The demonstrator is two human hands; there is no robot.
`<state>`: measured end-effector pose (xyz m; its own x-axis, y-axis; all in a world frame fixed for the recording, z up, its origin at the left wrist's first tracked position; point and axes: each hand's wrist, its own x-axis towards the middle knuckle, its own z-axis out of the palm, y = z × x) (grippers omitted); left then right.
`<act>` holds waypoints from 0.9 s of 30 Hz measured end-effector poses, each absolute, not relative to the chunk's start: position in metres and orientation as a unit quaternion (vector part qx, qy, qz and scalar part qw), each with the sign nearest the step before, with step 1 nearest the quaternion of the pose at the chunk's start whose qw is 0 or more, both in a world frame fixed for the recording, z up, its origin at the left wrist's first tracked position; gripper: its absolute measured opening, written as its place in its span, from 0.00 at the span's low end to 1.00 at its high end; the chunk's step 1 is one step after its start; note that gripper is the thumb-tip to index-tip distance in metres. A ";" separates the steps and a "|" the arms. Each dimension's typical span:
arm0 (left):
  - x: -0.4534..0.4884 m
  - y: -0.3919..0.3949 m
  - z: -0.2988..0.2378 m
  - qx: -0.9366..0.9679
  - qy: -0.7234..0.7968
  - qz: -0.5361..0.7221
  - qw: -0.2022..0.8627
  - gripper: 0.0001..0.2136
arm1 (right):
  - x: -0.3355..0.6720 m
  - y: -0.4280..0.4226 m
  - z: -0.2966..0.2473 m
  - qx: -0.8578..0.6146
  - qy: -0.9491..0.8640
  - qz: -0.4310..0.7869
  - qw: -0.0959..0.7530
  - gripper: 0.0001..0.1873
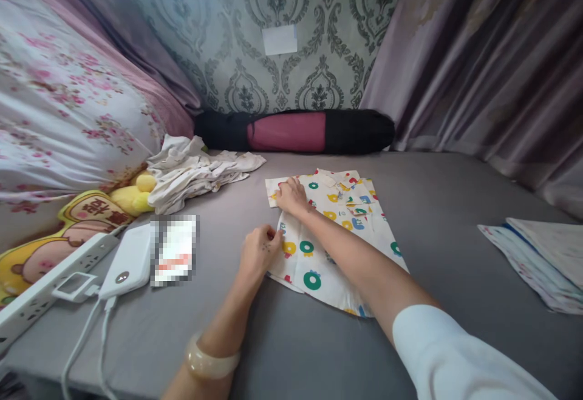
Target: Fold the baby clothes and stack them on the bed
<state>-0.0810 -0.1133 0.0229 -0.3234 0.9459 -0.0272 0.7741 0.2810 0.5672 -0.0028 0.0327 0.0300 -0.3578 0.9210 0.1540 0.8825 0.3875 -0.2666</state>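
Note:
A small white top (319, 248) with a green, yellow, red and blue print lies flat on the grey bed sheet, its curved hem toward me. Its right sleeve is folded in over the chest, while the left one sticks out sideways. My right hand (291, 196) reaches across the top and grips it at the left sleeve with curled fingers. Lower down, my left hand (262, 248) pinches the left side edge. The exact fingertip contact of both hands is partly hidden.
Folded clothes (542, 260) lie at the right, and a crumpled pile of clothes (195, 172) at the back left. A power bank (130, 260), a power strip (59, 284) with cables and a yellow plush (132, 196) are on the left. A black-and-pink roll (286, 132) lies along the wall.

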 end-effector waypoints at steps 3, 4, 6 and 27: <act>-0.084 -0.114 0.021 0.560 0.773 0.240 0.178 0.12 | -0.019 0.018 0.034 -0.542 -0.828 0.092 0.114 0.22; -0.084 -0.114 0.020 0.562 0.771 0.242 0.178 0.12 | -0.023 0.015 0.035 -0.544 -0.826 0.107 0.101 0.23; -0.084 -0.115 0.020 0.564 0.769 0.245 0.177 0.12 | -0.028 0.011 0.035 -0.546 -0.823 0.125 0.088 0.23; -0.077 -0.110 0.021 0.448 0.600 0.484 0.452 0.16 | 0.057 0.029 0.065 -0.549 -0.719 0.281 0.319 0.14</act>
